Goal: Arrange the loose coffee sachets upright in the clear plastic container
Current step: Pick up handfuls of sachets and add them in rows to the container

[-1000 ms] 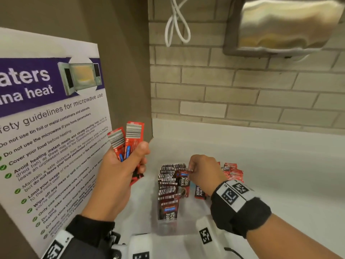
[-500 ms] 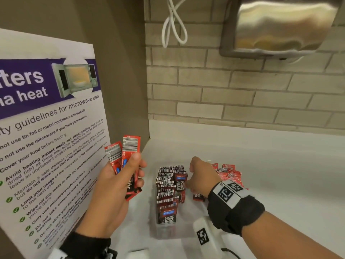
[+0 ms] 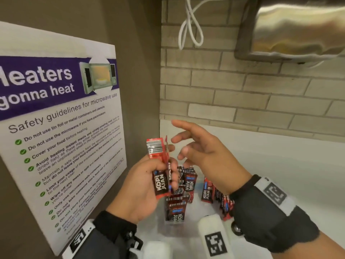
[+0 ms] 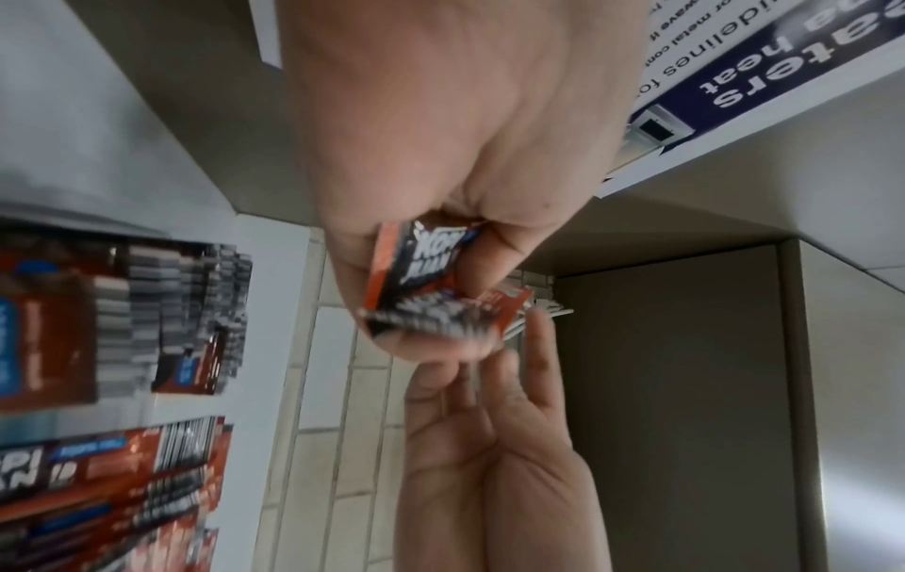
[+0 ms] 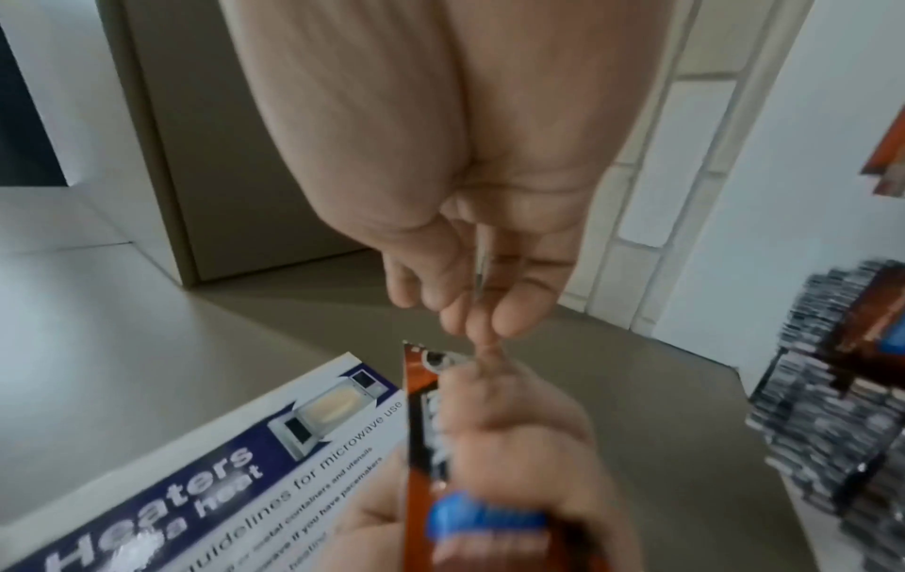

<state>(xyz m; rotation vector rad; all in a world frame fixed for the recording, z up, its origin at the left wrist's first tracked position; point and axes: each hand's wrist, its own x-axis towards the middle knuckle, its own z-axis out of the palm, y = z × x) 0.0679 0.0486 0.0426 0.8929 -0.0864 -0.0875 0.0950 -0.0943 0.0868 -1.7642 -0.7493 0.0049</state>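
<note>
Your left hand (image 3: 141, 186) is gripping a couple of flat, glossy red sachets (image 3: 158, 165) upright, barcode ends up, just above the container (image 3: 175, 208). Your right hand (image 3: 205, 154) is hovering beside them with fingers spread, holding nothing. The clear, straight-walled container is sitting packed with upright sachets on the smooth white counter (image 3: 280, 174). A loose pile (image 3: 218, 197) is lying just right of the container, with bare counter beyond it.

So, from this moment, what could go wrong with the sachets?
1. The left hand pinches two Kopi Juan sachets only by their lower part; one may slip as the open right hand reaches for them.
2. The clear plastic container looks densely packed, so pushing more in may bend or tip the upright sachets.
</note>
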